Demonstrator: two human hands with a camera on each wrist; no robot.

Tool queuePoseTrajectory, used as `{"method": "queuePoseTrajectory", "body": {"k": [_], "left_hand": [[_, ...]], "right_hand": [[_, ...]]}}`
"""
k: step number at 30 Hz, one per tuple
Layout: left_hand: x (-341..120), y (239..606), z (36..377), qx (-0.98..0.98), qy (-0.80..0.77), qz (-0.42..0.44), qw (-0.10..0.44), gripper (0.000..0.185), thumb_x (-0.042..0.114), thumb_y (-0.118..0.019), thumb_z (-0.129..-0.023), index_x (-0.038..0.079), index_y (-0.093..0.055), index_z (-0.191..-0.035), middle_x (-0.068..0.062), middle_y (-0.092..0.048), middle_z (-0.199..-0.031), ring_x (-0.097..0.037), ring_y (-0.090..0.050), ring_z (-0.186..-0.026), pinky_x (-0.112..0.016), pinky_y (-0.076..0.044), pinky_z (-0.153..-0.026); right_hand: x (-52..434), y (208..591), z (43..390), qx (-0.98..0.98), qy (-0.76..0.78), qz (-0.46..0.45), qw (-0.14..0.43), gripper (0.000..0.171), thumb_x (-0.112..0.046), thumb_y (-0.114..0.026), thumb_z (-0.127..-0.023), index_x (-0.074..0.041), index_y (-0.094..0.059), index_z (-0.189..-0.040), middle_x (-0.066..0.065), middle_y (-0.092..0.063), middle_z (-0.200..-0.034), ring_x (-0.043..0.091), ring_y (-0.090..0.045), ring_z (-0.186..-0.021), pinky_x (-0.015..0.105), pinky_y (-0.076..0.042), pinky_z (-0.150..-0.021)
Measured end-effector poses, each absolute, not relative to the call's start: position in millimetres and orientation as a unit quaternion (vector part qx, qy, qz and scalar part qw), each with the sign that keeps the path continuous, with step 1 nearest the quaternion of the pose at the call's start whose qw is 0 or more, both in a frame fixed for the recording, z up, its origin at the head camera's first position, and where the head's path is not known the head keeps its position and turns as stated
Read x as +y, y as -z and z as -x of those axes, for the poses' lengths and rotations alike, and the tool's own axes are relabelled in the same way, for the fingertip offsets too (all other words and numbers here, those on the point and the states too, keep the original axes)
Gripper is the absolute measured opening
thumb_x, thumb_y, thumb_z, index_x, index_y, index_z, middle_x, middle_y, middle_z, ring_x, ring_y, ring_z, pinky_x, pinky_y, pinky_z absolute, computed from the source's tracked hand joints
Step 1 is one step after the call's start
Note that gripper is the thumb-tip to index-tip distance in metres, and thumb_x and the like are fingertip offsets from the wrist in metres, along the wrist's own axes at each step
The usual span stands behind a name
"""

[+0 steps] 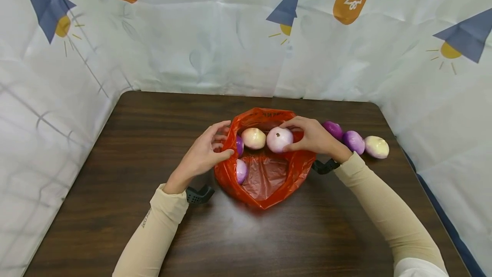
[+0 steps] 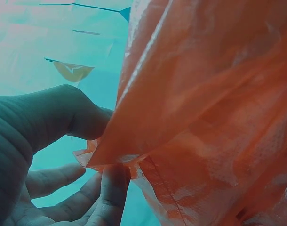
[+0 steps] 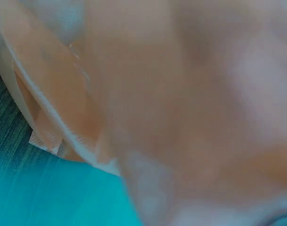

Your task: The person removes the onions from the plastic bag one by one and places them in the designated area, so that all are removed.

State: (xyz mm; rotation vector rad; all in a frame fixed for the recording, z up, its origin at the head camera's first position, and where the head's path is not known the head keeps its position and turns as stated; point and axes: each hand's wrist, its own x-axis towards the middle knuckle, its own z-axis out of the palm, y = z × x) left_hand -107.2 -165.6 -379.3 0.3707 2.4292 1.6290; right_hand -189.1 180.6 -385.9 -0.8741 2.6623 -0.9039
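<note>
Fingers of left hand (image 1: 201,154) pinching left rim of red bag (image 1: 269,183), mid-table; fingers of right hand (image 1: 313,137) curled round pale onion (image 1: 279,139) over bag's mouth, beside another pale onion (image 1: 253,138) inside. Three loose onions (image 1: 355,141) in a row just right of bag, on dark wooden table (image 1: 134,148)

both hands (image 1: 203,153) forward, fingers curled, gripping

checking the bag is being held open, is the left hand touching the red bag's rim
Touching. The left wrist view shows the left hand pinching the edge of the red bag between thumb and fingertip; the head view shows the same grip on its left rim.
</note>
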Motion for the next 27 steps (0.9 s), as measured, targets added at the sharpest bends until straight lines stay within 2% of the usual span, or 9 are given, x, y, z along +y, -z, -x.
{"method": "queuePoseTrajectory", "body": {"k": [7, 18, 23, 27], "left_hand": [[-165, 379, 106, 0.819, -0.551, -0.126, 0.098, 0.076, 0.010, -0.073, -0.091, 0.014, -0.037, -0.158, -0.015, -0.050, -0.148, -0.035, -0.058, -0.130, -0.054, -0.055, -0.107], [-165, 379, 105, 0.821, -0.548, -0.129, 0.094, 0.075, 0.010, -0.074, -0.091, 0.014, -0.039, -0.157, -0.015, -0.049, -0.148, -0.036, -0.058, -0.130, -0.054, -0.055, -0.106], [-165, 380, 105, 0.824, -0.543, -0.132, 0.091, 0.071, 0.012, -0.074, -0.092, 0.012, -0.041, -0.155, -0.017, -0.049, -0.148, -0.037, -0.060, -0.128, -0.054, -0.056, -0.105], [-165, 379, 104, 0.823, -0.544, -0.131, 0.092, 0.071, 0.012, -0.074, -0.092, 0.013, -0.042, -0.155, -0.016, -0.049, -0.147, -0.037, -0.061, -0.127, -0.054, -0.056, -0.105]], "right_hand": [[187, 382, 182, 0.897, 0.330, 0.283, 0.081, 0.063, -0.039, -0.093, -0.076, -0.023, -0.068, -0.131, 0.003, -0.067, -0.133, 0.025, -0.066, -0.123, 0.052, -0.057, -0.103], [198, 371, 168, 0.869, 0.410, 0.270, 0.062, 0.060, -0.026, -0.094, -0.075, -0.022, -0.069, -0.130, 0.000, -0.065, -0.131, 0.021, -0.067, -0.126, 0.045, -0.056, -0.106], [206, 367, 163, 0.869, 0.414, 0.267, 0.037, 0.058, -0.026, -0.093, -0.076, -0.025, -0.069, -0.129, -0.003, -0.066, -0.130, 0.015, -0.067, -0.122, 0.035, -0.056, -0.106], [212, 364, 160, 0.862, 0.429, 0.267, 0.017, 0.058, -0.020, -0.093, -0.076, -0.022, -0.070, -0.128, -0.001, -0.067, -0.127, 0.009, -0.067, -0.119, 0.023, -0.055, -0.104]]}}
